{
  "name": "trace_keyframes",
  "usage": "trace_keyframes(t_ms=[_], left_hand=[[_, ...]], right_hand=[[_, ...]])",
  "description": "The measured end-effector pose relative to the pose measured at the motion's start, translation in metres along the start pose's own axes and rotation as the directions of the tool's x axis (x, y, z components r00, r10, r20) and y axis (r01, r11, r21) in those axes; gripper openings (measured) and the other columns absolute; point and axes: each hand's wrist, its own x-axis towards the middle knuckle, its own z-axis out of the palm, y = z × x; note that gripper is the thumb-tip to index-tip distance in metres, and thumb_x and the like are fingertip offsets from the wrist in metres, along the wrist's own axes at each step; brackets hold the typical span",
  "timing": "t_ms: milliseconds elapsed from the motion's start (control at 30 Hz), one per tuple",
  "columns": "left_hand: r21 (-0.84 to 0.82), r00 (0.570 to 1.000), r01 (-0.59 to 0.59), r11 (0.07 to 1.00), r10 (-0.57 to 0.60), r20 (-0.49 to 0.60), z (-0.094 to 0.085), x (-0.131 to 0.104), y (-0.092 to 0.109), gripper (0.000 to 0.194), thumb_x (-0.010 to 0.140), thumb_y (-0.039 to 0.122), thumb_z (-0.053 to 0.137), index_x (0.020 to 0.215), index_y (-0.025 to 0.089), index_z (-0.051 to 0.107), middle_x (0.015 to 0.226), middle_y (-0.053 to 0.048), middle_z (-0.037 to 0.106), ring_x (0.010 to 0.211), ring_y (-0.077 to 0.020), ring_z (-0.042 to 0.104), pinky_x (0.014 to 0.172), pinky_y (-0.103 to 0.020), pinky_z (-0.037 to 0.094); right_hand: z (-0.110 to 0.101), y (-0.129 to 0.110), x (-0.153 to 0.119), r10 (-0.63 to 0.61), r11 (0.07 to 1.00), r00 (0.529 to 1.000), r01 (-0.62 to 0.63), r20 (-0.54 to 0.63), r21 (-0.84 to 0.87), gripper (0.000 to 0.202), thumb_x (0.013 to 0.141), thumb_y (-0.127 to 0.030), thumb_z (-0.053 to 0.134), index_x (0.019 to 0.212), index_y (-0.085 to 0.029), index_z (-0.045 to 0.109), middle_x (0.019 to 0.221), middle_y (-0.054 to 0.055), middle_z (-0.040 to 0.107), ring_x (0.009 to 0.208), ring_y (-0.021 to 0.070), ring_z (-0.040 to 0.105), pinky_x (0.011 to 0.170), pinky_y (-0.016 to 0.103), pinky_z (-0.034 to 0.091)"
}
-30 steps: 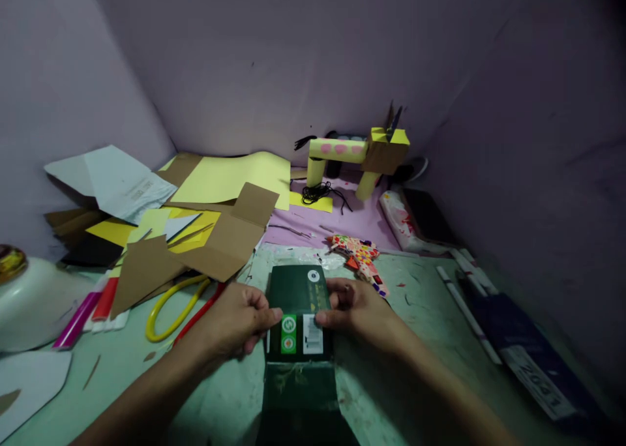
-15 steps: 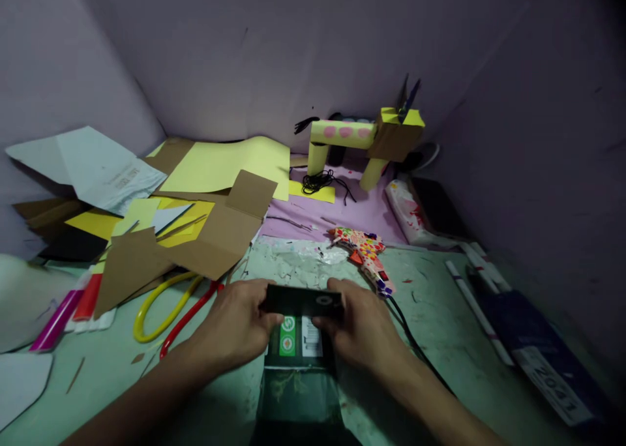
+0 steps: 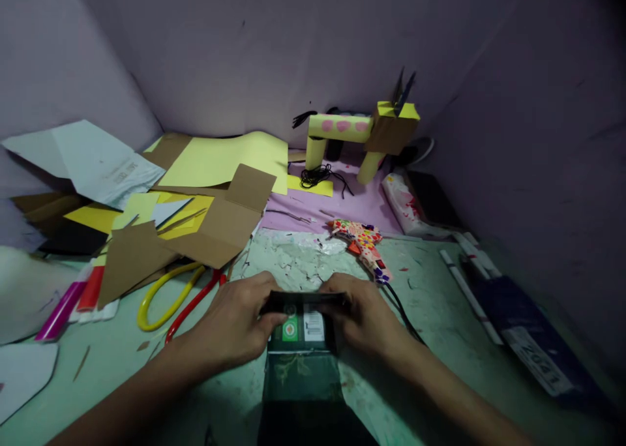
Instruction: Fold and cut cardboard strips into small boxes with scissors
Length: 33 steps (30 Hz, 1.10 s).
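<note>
A dark green folded carton (image 3: pixel 306 374) stretches from the front edge of the view towards the middle. Its far end has a raised dark flap, and below that a green label and a white barcode show. My left hand (image 3: pixel 239 319) grips the flap's left end, thumb in front and fingers behind. At the right end, my right hand (image 3: pixel 366 319) pinches the same flap, its fingers partly hidden. Beyond the hands lies a flowered glue gun (image 3: pixel 362 240) with a black cord.
Cardboard pieces (image 3: pixel 225 227) and yellow sheets (image 3: pixel 229 156) pile up at left, near yellow and red scissor-like loops (image 3: pixel 169 296). A yellow paper animal (image 3: pixel 337 128) stands at the back. White pens (image 3: pixel 469 296) and a blue packet (image 3: pixel 531 335) lie right.
The carton's flap has tilted, so its face now looks thinner, and both hands have moved slightly with it. The whole view has shifted a little.
</note>
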Motion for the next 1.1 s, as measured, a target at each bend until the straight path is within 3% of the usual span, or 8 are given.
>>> trace_keyframes(t_ms=[200, 367, 467, 633, 733, 800, 1000, 1100], left_hand=[[-0.334, 0.953, 0.293, 0.896, -0.244, 0.183, 0.003, 0.007, 0.007, 0.009, 0.071, 0.022, 0.054, 0.065, 0.018, 0.050, 0.060, 0.004, 0.049, 0.058, -0.0135, 0.048, 0.050, -0.023, 0.033], [-0.119, 0.947, 0.314, 0.942, -0.301, 0.117, 0.004, 0.006, 0.015, 0.009, 0.065, 0.023, 0.058, 0.066, 0.020, 0.050, 0.060, 0.003, 0.051, 0.060, -0.0166, 0.050, 0.052, -0.026, 0.032], [0.018, 0.970, 0.231, 0.973, -0.232, 0.078, 0.006, 0.003, 0.017, 0.006, 0.066, 0.018, 0.054, 0.063, 0.020, 0.049, 0.064, 0.001, 0.054, 0.064, -0.0173, 0.052, 0.055, -0.027, 0.032], [0.165, 0.995, -0.094, 0.982, 0.087, 0.050, 0.018, -0.007, 0.009, 0.012, 0.060, 0.008, 0.048, 0.064, 0.019, 0.047, 0.067, 0.001, 0.052, 0.056, -0.0126, 0.047, 0.050, -0.026, 0.025], [0.318, 0.967, -0.248, 0.915, 0.254, 0.026, 0.025, -0.013, 0.005, 0.005, 0.067, 0.022, 0.053, 0.068, 0.019, 0.049, 0.069, -0.001, 0.050, 0.051, -0.0124, 0.041, 0.047, -0.029, 0.019], [0.365, 0.942, -0.320, 0.874, 0.334, 0.026, 0.026, -0.015, 0.003, 0.017, 0.072, 0.034, 0.054, 0.069, 0.018, 0.050, 0.068, -0.001, 0.049, 0.050, -0.0125, 0.039, 0.047, -0.029, 0.016], [0.125, 0.955, -0.292, 0.948, 0.296, -0.013, 0.022, -0.010, -0.002, 0.011, 0.070, 0.012, 0.047, 0.062, 0.019, 0.044, 0.064, 0.003, 0.045, 0.052, -0.0101, 0.042, 0.048, -0.025, 0.024], [0.034, 0.972, -0.233, 0.972, 0.234, -0.032, 0.019, -0.009, 0.000, 0.015, 0.072, 0.008, 0.046, 0.061, 0.018, 0.044, 0.064, 0.002, 0.046, 0.056, -0.0107, 0.045, 0.051, -0.023, 0.029]], right_hand=[[-0.001, 0.000, -0.001, 0.100, 0.986, 0.994, -0.105, 0.048, 0.129, 0.014, 0.071, -0.014, 0.061, 0.064, -0.020, 0.050, 0.065, -0.003, 0.054, 0.061, 0.0143, 0.052, 0.055, 0.025, 0.038], [-0.004, -0.003, 0.001, 0.074, 0.997, 0.991, -0.076, 0.108, 0.019, 0.016, 0.067, -0.013, 0.066, 0.061, -0.019, 0.052, 0.065, -0.002, 0.055, 0.060, 0.0146, 0.051, 0.055, 0.026, 0.037], [-0.002, -0.003, 0.001, -0.003, 0.999, 0.995, 0.007, 0.100, -0.039, 0.014, 0.065, -0.007, 0.061, 0.061, -0.019, 0.053, 0.064, 0.000, 0.057, 0.064, 0.0158, 0.052, 0.061, 0.028, 0.037], [0.009, 0.000, -0.008, -0.204, 0.978, 0.979, 0.204, 0.000, -0.051, 0.019, 0.055, -0.002, 0.049, 0.062, -0.019, 0.054, 0.063, 0.001, 0.056, 0.067, 0.0165, 0.049, 0.062, 0.028, 0.035], [0.014, 0.000, -0.018, -0.319, 0.942, 0.946, 0.309, -0.060, -0.130, 0.007, 0.064, -0.013, 0.052, 0.064, -0.017, 0.058, 0.061, 0.003, 0.052, 0.061, 0.0168, 0.043, 0.057, 0.029, 0.033], [0.016, 0.000, -0.023, -0.371, 0.915, 0.927, 0.353, -0.063, -0.196, 0.010, 0.070, -0.019, 0.051, 0.068, -0.016, 0.061, 0.060, 0.004, 0.051, 0.060, 0.0173, 0.041, 0.055, 0.030, 0.032], [0.008, 0.006, -0.021, -0.280, 0.958, 0.960, 0.278, -0.027, -0.063, 0.024, 0.070, -0.007, 0.048, 0.086, -0.016, 0.065, 0.075, 0.008, 0.061, 0.071, 0.0195, 0.056, 0.061, 0.032, 0.045], [-0.013, 0.002, -0.028, -0.163, 0.985, 0.978, 0.169, -0.127, 0.039, 0.032, 0.076, -0.013, 0.056, 0.108, -0.019, 0.059, 0.101, 0.011, 0.064, 0.089, 0.0224, 0.060, 0.077, 0.038, 0.050]])
